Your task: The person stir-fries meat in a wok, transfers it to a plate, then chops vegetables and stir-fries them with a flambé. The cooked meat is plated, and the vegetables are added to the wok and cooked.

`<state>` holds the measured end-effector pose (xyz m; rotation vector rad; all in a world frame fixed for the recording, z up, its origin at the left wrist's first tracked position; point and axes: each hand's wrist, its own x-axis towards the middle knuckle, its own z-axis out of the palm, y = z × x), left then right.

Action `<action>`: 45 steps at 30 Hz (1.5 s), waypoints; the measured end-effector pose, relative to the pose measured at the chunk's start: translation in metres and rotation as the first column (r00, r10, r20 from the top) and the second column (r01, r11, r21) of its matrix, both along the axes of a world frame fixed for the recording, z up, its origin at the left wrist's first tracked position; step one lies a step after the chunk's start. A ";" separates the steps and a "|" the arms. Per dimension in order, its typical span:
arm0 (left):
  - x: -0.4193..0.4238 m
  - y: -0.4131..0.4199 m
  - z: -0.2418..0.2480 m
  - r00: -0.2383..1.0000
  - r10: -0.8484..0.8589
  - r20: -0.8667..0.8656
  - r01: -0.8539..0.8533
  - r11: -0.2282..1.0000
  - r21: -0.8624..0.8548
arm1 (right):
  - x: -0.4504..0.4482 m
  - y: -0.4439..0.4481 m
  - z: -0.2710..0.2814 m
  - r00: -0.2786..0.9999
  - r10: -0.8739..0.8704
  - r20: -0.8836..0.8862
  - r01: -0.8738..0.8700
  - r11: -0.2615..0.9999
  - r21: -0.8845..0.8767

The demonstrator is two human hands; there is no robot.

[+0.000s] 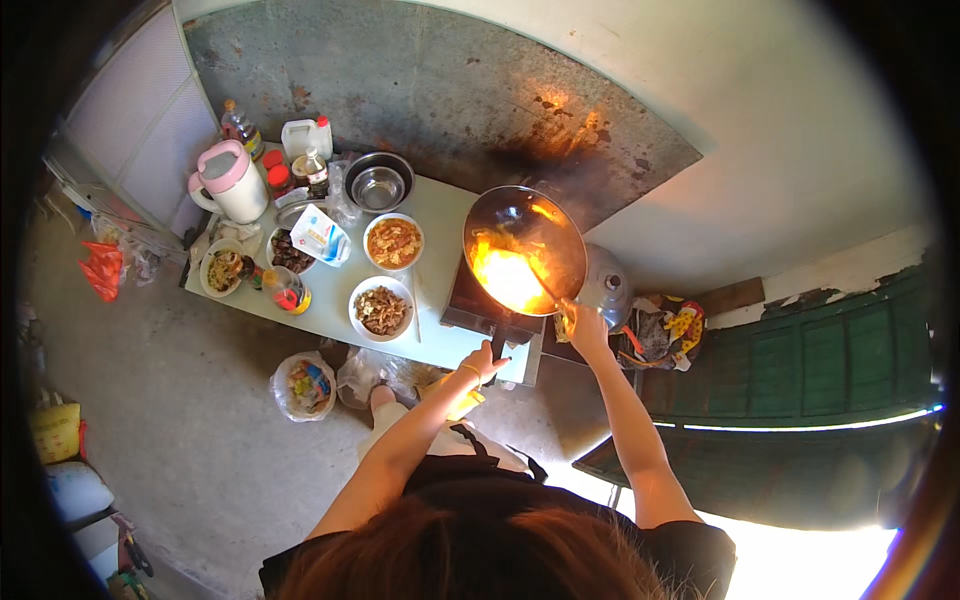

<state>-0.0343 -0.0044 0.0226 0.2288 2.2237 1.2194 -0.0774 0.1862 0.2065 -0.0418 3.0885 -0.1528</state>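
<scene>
My left hand grips the black handle of a wok that sits over a gas stove. Bright orange flames flare inside the wok and hide most of what is in it. Held in my right hand, at the wok's right rim, is the handle of a cooking utensil; its head is lost in the glare. Left of the stove lie chopsticks, beside a white bowl of cooked meat and a bowl of reddish food with egg.
Steel basins, a pink-lidded jug, sauce bottles and a white packet crowd the table's left half. A gas cylinder stands right of the wok. A lined trash bin is on the floor, near a green door.
</scene>
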 end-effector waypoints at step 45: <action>0.000 -0.006 -0.021 0.967 0.254 0.024 -0.254 0.955 0.153 | 0.097 0.058 0.063 0.994 -0.098 0.047 0.086 0.973 0.213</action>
